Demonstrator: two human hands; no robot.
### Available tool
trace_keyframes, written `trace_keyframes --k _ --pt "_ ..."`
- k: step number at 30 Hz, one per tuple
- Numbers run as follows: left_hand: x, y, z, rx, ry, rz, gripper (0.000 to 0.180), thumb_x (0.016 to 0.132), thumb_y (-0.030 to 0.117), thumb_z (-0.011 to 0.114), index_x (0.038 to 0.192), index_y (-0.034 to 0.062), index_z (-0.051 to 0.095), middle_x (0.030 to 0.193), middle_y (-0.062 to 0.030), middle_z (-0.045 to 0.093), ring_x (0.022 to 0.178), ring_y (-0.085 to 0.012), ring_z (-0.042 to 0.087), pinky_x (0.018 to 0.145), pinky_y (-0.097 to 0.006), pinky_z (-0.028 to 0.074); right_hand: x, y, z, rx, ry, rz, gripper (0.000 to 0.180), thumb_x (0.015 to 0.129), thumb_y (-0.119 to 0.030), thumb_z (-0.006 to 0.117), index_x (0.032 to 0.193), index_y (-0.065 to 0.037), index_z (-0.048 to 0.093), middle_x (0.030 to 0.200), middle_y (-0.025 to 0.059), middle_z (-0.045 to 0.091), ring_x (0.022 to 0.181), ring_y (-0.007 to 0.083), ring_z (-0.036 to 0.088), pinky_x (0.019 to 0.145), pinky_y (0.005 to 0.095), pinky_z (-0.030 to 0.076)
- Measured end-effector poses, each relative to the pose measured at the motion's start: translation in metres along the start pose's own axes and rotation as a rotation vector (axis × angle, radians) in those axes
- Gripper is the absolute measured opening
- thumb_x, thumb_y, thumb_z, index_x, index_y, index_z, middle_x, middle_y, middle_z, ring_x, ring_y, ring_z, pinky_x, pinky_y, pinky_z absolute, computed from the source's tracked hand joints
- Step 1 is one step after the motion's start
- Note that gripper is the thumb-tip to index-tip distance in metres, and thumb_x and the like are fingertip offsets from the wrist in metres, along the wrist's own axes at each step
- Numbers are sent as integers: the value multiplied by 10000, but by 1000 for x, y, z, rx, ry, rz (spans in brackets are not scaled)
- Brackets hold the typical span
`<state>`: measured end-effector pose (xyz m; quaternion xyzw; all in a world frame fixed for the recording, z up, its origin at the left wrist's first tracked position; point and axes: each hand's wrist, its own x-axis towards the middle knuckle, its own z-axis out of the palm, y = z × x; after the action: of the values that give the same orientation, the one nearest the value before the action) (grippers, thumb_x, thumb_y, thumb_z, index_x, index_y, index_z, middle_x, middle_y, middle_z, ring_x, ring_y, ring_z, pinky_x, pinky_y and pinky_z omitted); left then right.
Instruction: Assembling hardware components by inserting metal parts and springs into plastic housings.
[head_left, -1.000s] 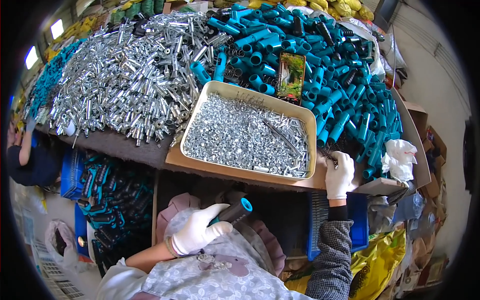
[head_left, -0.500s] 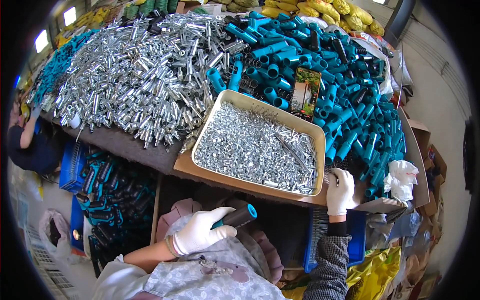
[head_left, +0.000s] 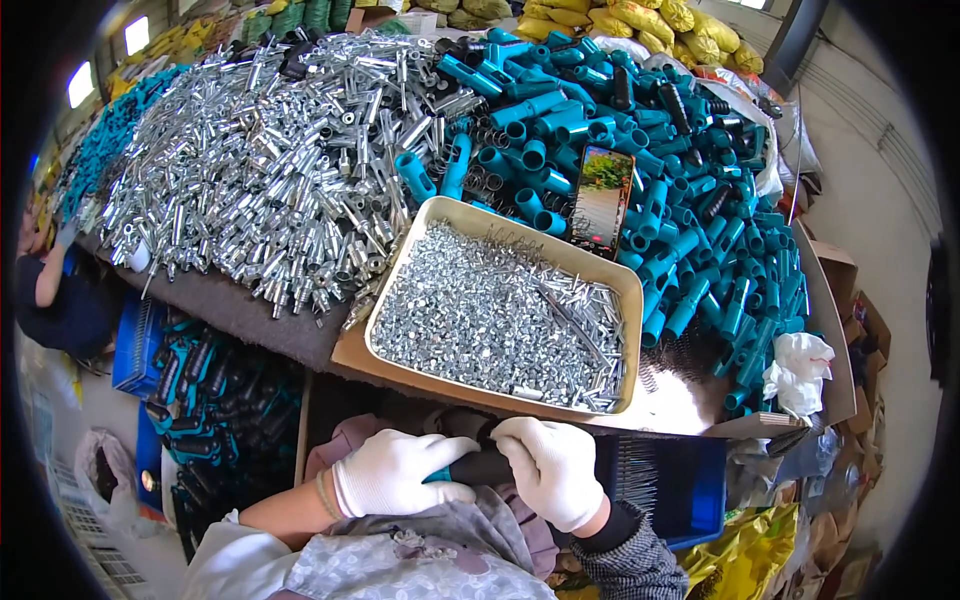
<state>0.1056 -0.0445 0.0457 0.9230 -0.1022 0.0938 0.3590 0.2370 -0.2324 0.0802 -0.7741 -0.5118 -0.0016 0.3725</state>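
Note:
My left hand [head_left: 392, 474], in a white glove, is wrapped round a black-and-teal tubular tool handle [head_left: 482, 468] in front of my lap. At its right end my right hand [head_left: 553, 474], gloved in white too, is closed with fingers bent. What those fingers hold, if anything, is hidden, and so is the handle's open end. Beyond both hands stands a cream tray [head_left: 374, 338] full of small silver metal parts and pins. Right of the tray, thin coil springs [head_left: 655, 380] lie at the table edge.
Silver metal fittings [head_left: 260, 160] are heaped at the left, teal handle shells [head_left: 690, 255] at the right. A phone [head_left: 602, 200] leans among the shells. Blue bins [head_left: 700, 490] stand below the table, and black-and-teal handles [head_left: 215, 410] lie low left. Another person [head_left: 62, 300] is at far left.
My right hand has come from the table edge beside the tray, down and left to the handle's end. My left hand has kept its grip, and the handle now lies more level.

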Motion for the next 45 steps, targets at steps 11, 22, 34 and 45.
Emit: trace_keyframes --k 11,22,34,45 --pt "10 -4 -7 -344 252 -182 595 848 469 773 1183 -1 627 909 -171 700 810 -337 718 708 -347 547 155 220 -175 -345 604 196 242 929 -178 608 1096 -39 714 1010 141 731 920 288 701 847 349 535" --pt "14 -17 -12 -349 196 -304 602 850 477 765 1191 -1 634 940 -188 714 875 -370 722 750 -379 561 261 350 -244 -708 513 1038 538 914 -383 607 1320 -30 600 1308 231 640 1228 373 616 1006 463 500" --pt "7 -1 -6 -289 150 -234 602 823 457 795 1206 25 625 972 -190 710 886 -377 711 754 -380 558 187 273 -242 -428 583 590 666 829 -240 581 1476 -106 495 1031 205 702 828 290 688 798 356 535" --pt "-34 10 -8 -307 154 -243 644 840 494 775 1224 3 615 929 -172 696 832 -330 713 744 -359 534 -17 26 -32 864 166 591 540 810 -87 650 1327 -8 519 918 55 637 745 141 622 687 280 511"
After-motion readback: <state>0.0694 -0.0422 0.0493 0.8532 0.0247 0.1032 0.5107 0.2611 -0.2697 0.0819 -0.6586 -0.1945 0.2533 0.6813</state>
